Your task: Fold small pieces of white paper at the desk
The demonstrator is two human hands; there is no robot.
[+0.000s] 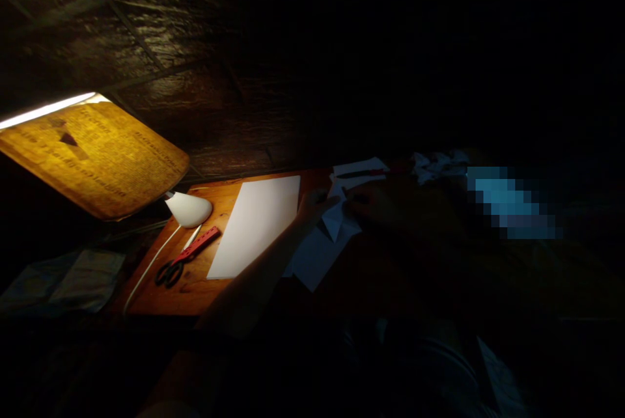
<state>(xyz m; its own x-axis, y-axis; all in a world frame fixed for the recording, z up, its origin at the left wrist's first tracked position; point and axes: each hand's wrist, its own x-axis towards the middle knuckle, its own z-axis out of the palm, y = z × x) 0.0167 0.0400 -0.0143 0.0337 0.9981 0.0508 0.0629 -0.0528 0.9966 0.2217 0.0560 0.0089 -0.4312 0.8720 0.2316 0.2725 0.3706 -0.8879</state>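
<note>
On the brown wooden table [185, 297] lies a shadowed, angular white paper [313, 263] — the clock's centre. Around it: rectangular white sheet [261, 229] and rounded white lamp base [191, 211] toward ten, black-handled scissors [170, 273] and red spotted strip [199, 244] at nine, flat white paper [372, 164] at one — crumpled white paper [437, 167] at two.

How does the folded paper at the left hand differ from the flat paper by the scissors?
The folded paper has creased, pointed facets; the flat paper lies smooth. The left hand holds the folded paper, while the flat paper rests on the table. The folded paper is dimly lit, the flat paper brightly. Both look white.
</note>
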